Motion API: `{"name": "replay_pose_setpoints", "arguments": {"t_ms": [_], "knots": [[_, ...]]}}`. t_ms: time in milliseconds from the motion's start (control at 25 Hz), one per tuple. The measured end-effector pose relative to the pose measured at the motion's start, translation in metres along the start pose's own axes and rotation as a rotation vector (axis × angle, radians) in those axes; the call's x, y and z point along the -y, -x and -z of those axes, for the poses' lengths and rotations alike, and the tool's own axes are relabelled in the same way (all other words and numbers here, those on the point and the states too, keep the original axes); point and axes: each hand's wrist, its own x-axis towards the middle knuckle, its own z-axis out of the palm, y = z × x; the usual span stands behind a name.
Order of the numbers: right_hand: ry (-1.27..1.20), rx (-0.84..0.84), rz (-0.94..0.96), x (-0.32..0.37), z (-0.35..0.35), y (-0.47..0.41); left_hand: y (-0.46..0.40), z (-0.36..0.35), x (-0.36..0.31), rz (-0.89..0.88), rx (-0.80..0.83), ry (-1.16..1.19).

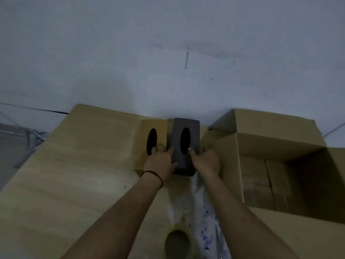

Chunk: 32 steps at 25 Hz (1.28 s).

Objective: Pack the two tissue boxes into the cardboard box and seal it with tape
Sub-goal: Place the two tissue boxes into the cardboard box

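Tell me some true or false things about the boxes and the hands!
1. Both tissue boxes are already inside the cardboard box. False: the tan tissue box and the dark tissue box sit on the table beside it.
2. The cardboard box is open. True.
3. The left hand holds the tape roll. False: the roll lies near the bottom edge, untouched.
4. The right hand touches the dark tissue box. True.
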Motion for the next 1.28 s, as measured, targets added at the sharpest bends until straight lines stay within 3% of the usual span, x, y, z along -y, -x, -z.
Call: {"name": "replay_pose_setpoints", "arguments": {"t_ms": [160,400,600,720,800,880,1000,1160,1280], "knots": [[0.034,0.087,-0.094,0.002,-0.006,-0.012,0.0,-0.005,0.003,-0.013,0.018,-0.065],[-0.028,0.17,-0.056,0.005,-0.009,-0.016,0.006,-0.013,0.002,0.034,-0.001,-0.047],[-0.141,0.129,-0.065,0.001,-0.007,-0.015,0.004,-0.003,0.002,0.033,0.084,0.041],[-0.237,0.1,-0.084,0.004,0.003,-0.008,0.004,0.006,-0.004,0.017,-0.001,0.237],[-0.325,0.088,-0.05,0.011,0.009,-0.001,0.006,0.018,-0.012,0.101,-0.093,0.567],[-0.391,0.095,0.031,0.023,0.018,0.012,0.008,0.036,-0.017,0.229,-0.146,0.858],[-0.337,0.041,0.189,0.043,0.035,0.038,0.015,0.06,-0.011,0.317,-0.171,1.061],[-0.322,-0.069,0.371,0.055,0.051,0.076,0.046,0.081,0.0,0.177,-0.293,1.283],[-0.409,-0.068,0.469,0.057,0.062,0.107,0.075,0.101,0.005,0.052,-0.351,1.316]]}}
